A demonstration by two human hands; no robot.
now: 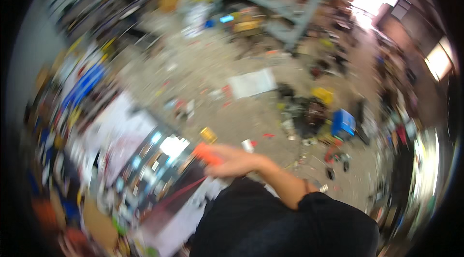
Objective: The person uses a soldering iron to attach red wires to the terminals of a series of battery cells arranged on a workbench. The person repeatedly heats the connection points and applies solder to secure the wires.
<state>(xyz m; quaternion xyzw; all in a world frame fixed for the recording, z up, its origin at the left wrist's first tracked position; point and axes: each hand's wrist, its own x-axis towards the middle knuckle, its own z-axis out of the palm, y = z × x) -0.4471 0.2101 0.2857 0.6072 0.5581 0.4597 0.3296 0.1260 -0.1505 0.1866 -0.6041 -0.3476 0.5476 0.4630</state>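
Observation:
My right hand reaches leftward from a black sleeve, its fingers closed around a small orange-red object. Motion smears that object, and its kind cannot be made out. Just beyond it lies a dark panel with shiny, light-coloured pieces and a bright glare on it. White sheets are spread beside this panel. A small yellow object shows just past the fingers. My left hand is out of the picture.
Scraps litter the floor, with a white sheet among them. A blue box and a dark heap stand to the right. Metal shelving rises at the back. Crowded clutter lines the left side.

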